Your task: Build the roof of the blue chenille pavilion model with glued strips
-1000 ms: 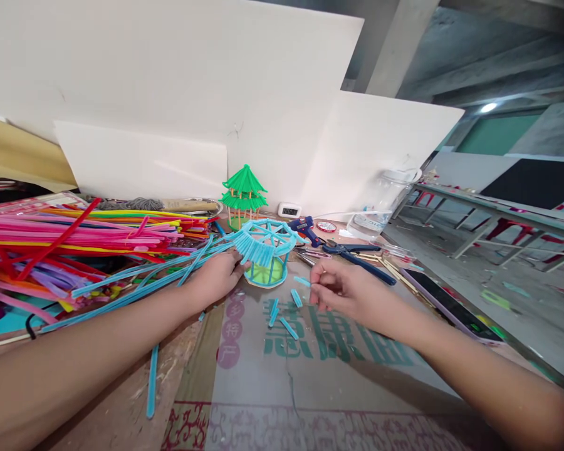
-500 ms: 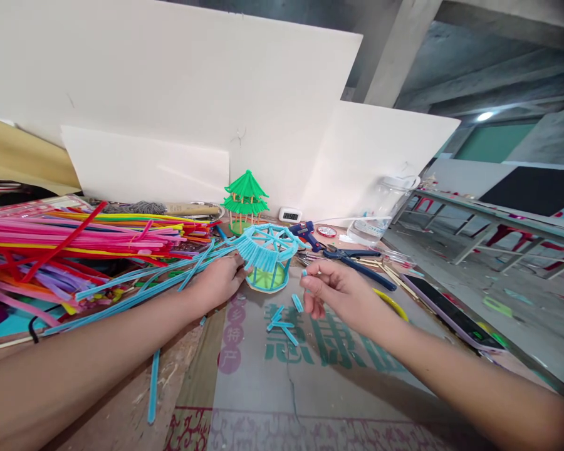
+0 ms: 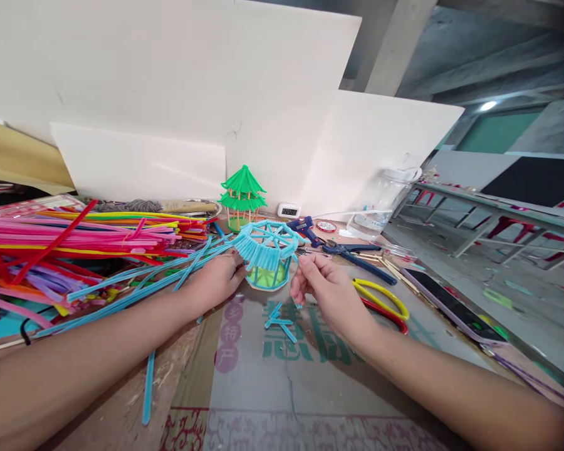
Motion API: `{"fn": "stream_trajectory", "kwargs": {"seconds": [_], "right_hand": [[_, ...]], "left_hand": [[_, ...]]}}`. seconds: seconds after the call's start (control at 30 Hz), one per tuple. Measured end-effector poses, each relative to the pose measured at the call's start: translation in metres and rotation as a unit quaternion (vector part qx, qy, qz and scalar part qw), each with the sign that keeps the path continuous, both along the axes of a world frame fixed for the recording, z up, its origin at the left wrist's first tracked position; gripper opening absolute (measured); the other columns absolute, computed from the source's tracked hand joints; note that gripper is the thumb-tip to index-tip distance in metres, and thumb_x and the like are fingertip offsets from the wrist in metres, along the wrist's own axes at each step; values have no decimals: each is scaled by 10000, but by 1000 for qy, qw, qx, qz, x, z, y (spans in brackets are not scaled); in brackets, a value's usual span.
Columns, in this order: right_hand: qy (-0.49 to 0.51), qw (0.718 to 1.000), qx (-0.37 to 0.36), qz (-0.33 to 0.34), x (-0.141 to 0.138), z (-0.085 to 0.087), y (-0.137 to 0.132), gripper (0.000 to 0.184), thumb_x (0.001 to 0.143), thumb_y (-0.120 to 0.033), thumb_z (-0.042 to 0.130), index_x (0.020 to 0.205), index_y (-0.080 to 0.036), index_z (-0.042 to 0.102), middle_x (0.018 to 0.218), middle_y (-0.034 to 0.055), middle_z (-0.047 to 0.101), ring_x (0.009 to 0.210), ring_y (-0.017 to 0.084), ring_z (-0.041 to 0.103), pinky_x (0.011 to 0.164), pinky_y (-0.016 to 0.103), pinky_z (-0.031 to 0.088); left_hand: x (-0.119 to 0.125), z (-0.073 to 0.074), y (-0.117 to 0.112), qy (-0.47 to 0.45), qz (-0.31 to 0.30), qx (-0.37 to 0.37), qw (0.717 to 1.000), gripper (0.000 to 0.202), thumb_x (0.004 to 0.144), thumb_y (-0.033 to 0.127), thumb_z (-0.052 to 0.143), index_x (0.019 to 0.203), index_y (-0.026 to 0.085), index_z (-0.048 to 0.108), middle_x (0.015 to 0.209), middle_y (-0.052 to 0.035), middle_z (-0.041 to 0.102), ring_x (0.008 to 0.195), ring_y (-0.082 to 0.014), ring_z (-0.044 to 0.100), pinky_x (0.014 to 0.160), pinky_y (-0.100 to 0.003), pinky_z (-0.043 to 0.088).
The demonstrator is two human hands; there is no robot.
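Note:
A small round pavilion model point(image 3: 262, 254), made of light blue pipe cleaners over a green base, stands in front of me. Its roof is partly covered with short strips, and bare spokes show elsewhere. My left hand point(image 3: 220, 275) grips the model's left side with bent fingers; the fingertips are partly hidden. On the other side, my right hand point(image 3: 326, 285) pinches a short piece of blue pipe cleaner point(image 3: 295, 257) against the roof's right edge. Several cut blue pieces point(image 3: 280, 322) lie on the printed sheet point(image 3: 249, 388) below the model.
Bundles of coloured pipe cleaners point(image 3: 75, 235) fill the left side. Behind stand a green pagoda model point(image 3: 244, 194) and a small clock point(image 3: 289, 210). A glue gun point(image 3: 308, 230), pliers point(image 3: 361, 257), scissors point(image 3: 385, 300), a phone point(image 3: 451, 304) and a plastic jug point(image 3: 380, 203) lie rightward.
My right hand has moved left to the model's roof edge with the short blue piece. The scissors' handles show more now. My left hand stays at the model.

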State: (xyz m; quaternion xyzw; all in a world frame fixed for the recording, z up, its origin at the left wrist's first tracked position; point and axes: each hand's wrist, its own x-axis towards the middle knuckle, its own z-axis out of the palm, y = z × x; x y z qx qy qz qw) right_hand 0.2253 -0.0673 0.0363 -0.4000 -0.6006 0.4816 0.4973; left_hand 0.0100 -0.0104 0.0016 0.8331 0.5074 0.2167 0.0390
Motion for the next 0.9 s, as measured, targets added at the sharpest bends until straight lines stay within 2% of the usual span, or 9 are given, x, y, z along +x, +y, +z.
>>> {"fn": "stream_trajectory", "kwargs": {"seconds": [0.13,0.33,0.5,0.7,0.8,0.9], "right_hand": [[5,1000,21,-2,1,0,-2,282,896,-473,548,802,-217,477,575,-36,616,496,103,517,495,229,392],[27,999,-6,22,4,-3,-4,296,836,-469,633,865,-218,478,727,10,704,601,143,631,587,283,485],[39,998,-41,18,2,-1,-4,305,827,-472,645,801,-202,506,670,12,699,537,136,624,515,255,458],[49,998,-35,-1,0,1,-5,280,827,-448,654,806,-199,527,621,-13,661,499,99,549,484,224,396],[58,997,-47,12,1,1,-6,299,800,-452,682,853,-201,528,707,15,707,578,131,626,555,256,469],[54,996,-65,28,1,2,-6,320,791,-465,689,822,-196,517,771,48,736,649,160,680,625,298,523]], "left_hand": [[1,1,-3,-2,-14,3,1000,302,942,352,416,800,172,612,835,-86,640,777,-228,607,714,-321,443],[0,-1,-2,-16,-26,19,999,309,944,357,407,838,175,632,840,-84,649,765,-222,607,731,-319,451],[-1,-3,0,-28,-32,8,999,304,938,362,417,869,167,641,886,-98,657,807,-226,614,750,-322,462],[-2,-2,-2,-53,-43,4,998,291,930,372,436,922,182,657,942,-98,666,885,-228,623,818,-320,467],[-2,-2,-3,-47,-32,1,998,310,928,389,436,870,179,656,890,-94,662,851,-224,623,797,-314,471],[-2,-3,-2,-46,-30,-3,998,308,926,388,441,866,177,657,876,-95,661,844,-225,625,791,-314,474]]}}
